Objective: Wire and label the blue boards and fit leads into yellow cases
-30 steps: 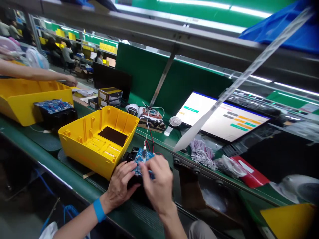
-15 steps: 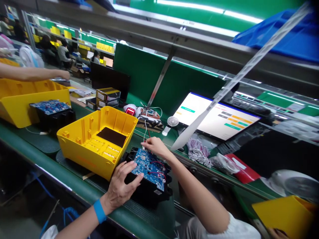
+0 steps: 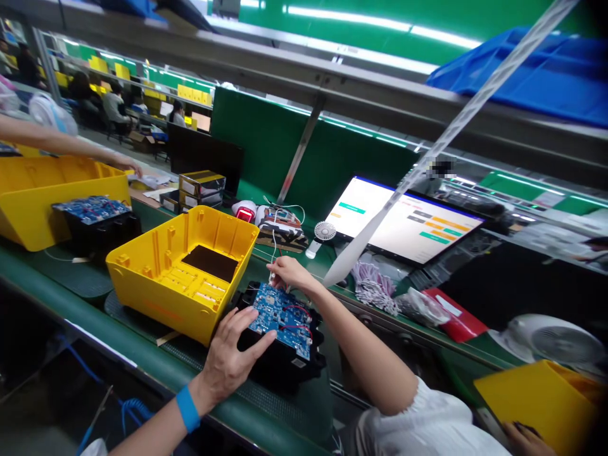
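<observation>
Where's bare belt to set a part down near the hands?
Bare green belt runs right of the black unit under the left hand, toward the body. A narrow strip fronts the yellow case. Crowded: behind the right hand, with wires, bags and the screen.

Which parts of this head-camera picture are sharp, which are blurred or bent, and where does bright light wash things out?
Head view: the blue circuit board and left hand are sharp; the right hand at the white wire is slightly soft. The ceiling light strips and the monitor glare nearly white. Straight rails bow and tilt towards the edges; a small patch above the monitor is pixelated.
</observation>
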Demonstrator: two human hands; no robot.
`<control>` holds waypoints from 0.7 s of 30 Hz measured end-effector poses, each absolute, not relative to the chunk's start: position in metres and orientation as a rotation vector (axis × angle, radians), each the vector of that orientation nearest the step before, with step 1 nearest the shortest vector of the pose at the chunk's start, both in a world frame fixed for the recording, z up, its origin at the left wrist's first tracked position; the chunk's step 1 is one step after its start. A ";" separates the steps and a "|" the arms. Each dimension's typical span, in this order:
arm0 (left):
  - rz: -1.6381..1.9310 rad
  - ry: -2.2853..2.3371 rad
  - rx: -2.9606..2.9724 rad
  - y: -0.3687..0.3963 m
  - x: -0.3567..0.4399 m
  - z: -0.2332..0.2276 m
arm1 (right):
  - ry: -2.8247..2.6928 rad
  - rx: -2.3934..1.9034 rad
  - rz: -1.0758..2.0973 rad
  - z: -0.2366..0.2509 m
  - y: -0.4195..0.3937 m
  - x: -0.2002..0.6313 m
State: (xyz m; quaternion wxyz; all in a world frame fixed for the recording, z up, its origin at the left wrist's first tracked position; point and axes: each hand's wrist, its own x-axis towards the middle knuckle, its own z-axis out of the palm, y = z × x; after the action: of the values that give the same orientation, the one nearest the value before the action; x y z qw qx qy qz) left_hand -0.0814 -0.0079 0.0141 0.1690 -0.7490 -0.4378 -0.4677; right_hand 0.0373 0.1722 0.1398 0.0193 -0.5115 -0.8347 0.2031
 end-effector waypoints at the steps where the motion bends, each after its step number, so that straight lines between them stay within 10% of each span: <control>1: -1.297 -1.263 -2.143 -0.011 -0.081 0.016 | -2.597 -1.605 0.578 0.143 0.174 0.039; 21: -0.385 -1.531 -2.874 -0.074 -0.126 -0.013 | -2.369 -1.865 -0.183 0.120 0.139 0.089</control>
State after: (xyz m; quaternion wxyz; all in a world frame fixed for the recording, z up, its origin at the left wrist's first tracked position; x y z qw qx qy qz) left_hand -0.1259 -0.0737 -0.0133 -0.0684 -0.8744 -0.4658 -0.1171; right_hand 0.0893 0.1390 0.1200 0.0602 -0.6163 -0.7829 -0.0604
